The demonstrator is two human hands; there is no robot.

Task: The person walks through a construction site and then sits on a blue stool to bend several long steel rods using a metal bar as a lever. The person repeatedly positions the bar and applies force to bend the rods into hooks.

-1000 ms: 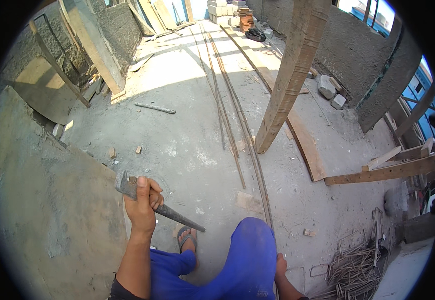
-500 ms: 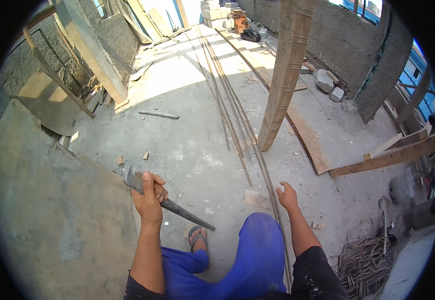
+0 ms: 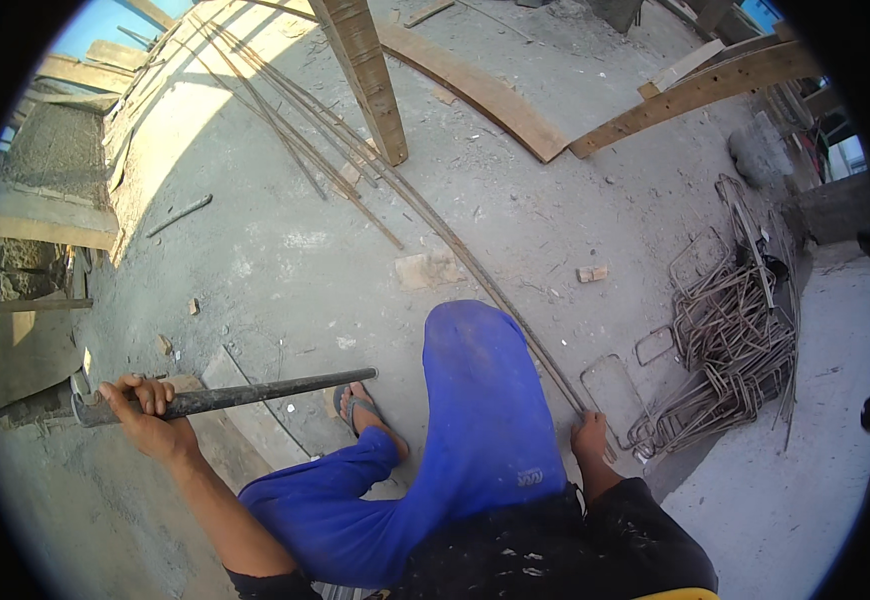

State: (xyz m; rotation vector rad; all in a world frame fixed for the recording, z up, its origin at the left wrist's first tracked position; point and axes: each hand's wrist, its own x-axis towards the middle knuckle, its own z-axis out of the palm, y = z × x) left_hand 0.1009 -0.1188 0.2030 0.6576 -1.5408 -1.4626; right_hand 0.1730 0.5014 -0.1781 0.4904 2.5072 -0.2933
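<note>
Blue trousers [image 3: 485, 390] cover the person's bent legs, just under a black shirt [image 3: 515, 545] with pale spots. The left hand [image 3: 150, 412] is closed around a dark metal tool [image 3: 275, 388], with the fingers curled over it close to its thick end. The tool is up above the floor, out to the left, and its long, thin end points right, above the foot. The right hand [image 3: 588, 437] is down low beside the right knee, at the near end of the long metal rods [image 3: 475, 266]. Its fingers look bent, but I cannot tell how far they are closed, or if they hold a rod or only touch it. The rods lie on the grey floor and run away up to the left.

Between the tool and the knee there is a foot in a dark sandal [image 3: 355, 408]. To the right of the right hand sits a messy pile of bent rods [image 3: 725, 350], next to a pale slab [image 3: 795, 430]. A bit farther off lie a flat brown piece [image 3: 428, 270] and a small broken block [image 3: 592, 273]. Past them, a wooden post [image 3: 365, 80] stands by the rods, and a long plank [image 3: 475, 85] lies to its right. Far away on the left, bright sun shines on the floor.
</note>
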